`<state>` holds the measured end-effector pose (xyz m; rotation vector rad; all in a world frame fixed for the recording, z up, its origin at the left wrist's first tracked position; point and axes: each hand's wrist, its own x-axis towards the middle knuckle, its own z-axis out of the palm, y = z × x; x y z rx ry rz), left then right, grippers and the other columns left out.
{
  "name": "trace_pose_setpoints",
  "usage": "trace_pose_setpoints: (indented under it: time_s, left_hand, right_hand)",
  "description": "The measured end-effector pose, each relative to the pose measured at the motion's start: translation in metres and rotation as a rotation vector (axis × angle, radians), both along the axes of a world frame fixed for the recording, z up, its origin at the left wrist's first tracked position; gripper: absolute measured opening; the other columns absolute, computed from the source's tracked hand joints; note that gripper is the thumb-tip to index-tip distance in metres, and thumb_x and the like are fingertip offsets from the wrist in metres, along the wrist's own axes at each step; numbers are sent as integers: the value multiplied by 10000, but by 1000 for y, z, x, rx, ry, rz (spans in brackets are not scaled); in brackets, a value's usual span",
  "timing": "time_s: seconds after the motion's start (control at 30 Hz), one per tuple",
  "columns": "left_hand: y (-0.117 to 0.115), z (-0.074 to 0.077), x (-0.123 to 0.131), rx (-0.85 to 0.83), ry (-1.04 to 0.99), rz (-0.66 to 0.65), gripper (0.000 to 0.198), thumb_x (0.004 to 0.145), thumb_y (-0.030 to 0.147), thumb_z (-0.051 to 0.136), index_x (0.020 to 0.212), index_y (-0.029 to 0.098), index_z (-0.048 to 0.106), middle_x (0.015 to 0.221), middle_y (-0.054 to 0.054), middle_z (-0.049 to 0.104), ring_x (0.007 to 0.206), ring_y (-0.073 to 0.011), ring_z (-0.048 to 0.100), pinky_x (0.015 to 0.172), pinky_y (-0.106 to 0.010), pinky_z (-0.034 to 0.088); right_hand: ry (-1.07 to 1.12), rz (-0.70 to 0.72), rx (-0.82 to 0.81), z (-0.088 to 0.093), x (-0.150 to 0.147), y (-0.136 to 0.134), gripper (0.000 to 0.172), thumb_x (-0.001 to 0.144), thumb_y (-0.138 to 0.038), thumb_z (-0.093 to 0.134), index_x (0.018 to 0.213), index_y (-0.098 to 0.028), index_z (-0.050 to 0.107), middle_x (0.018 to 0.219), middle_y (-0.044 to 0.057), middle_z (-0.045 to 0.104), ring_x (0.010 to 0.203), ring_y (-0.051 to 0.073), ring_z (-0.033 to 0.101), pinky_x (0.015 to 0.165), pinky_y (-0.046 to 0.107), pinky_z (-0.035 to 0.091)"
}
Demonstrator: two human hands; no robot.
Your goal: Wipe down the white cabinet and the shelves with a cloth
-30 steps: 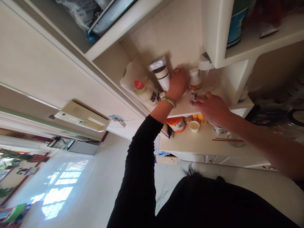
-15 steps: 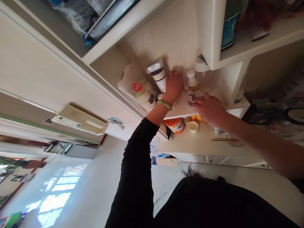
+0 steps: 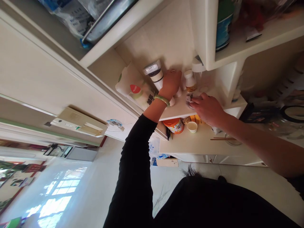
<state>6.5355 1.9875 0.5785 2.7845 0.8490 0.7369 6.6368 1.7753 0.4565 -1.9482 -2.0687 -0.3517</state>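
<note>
1. Now pinching a crumpled greyish cloth point(image 3: 189, 100) at the very tip of the right hand point(image 3: 207, 108), near the front edge of the shelf point(image 3: 182, 107).
2. Reaching farther in with the left hand point(image 3: 171, 83), bent-fingered, well clear of the cloth; impossible to tell whether gripping anything.
3. Just behind the cloth, a white-capped bottle point(image 3: 190, 81).
4. Beside the left hand, a banded white container point(image 3: 156, 76); toward the shelf's left end, a printed bag point(image 3: 131, 83).

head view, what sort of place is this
Probably a home kitchen or dining area: a cup and what look like chopsticks on the counter, and a bottle on the shelf above.
</note>
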Motion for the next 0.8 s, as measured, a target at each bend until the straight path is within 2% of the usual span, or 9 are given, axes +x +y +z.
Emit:
trace_pose_setpoints:
  time_s: [0.2, 0.37, 0.5, 0.6, 0.7, 0.8]
  left_hand:
    - [-21, 7, -3, 70, 137, 52, 409, 1142, 704, 569, 1191, 346, 760, 1277, -192, 797, 1437, -441, 511, 1351, -739, 333]
    - [-44, 13, -11, 138, 300, 128, 379, 1167, 520, 601, 1380, 263, 780, 1626, -200, 712, 1628, -442, 443, 1382, -688, 357]
    - [-54, 13, -13, 237, 326, 160, 350, 1199, 333, 538, 1480, 291, 743, 1729, -153, 657, 1674, -374, 444, 1452, -586, 335]
    - [-56, 1, -5, 247, 222, 162, 398, 1197, 169, 523, 1560, 215, 681, 1742, -177, 635, 1589, -338, 555, 1409, -519, 409]
    - [-51, -22, 8, 121, 18, 154, 467, 1169, 185, 715, 1618, 121, 601, 1645, -230, 701, 1495, -364, 653, 1331, -525, 477]
    - [-42, -47, 22, 6, -208, 126, 541, 1114, 239, 855, 1600, 184, 623, 1510, -178, 789, 1454, -368, 691, 1291, -518, 505]
  right_hand:
    - [17, -28, -34, 7, -4, -5, 572, 1113, -104, 487, 1586, -205, 793, 1505, 198, 783, 1240, 368, 577, 841, 426, 356]
    - [20, -27, -24, 6, -4, -4, 553, 1120, -116, 521, 1596, -212, 786, 1498, 197, 784, 1226, 358, 573, 843, 417, 348]
    - [2, -23, -16, 5, -3, -4, 523, 1128, -102, 483, 1521, -186, 817, 1457, 199, 793, 1204, 346, 569, 818, 410, 332]
    - [0, -25, -11, 5, -4, -4, 526, 1128, -101, 470, 1520, -177, 812, 1468, 199, 791, 1216, 348, 568, 805, 406, 333]
    - [-7, -23, 5, 5, -4, -5, 523, 1128, -110, 474, 1522, -180, 810, 1457, 199, 796, 1227, 357, 571, 813, 407, 351]
    - [-17, -18, 15, 5, -4, -5, 521, 1117, -110, 502, 1539, -181, 800, 1470, 205, 793, 1228, 357, 579, 833, 411, 367]
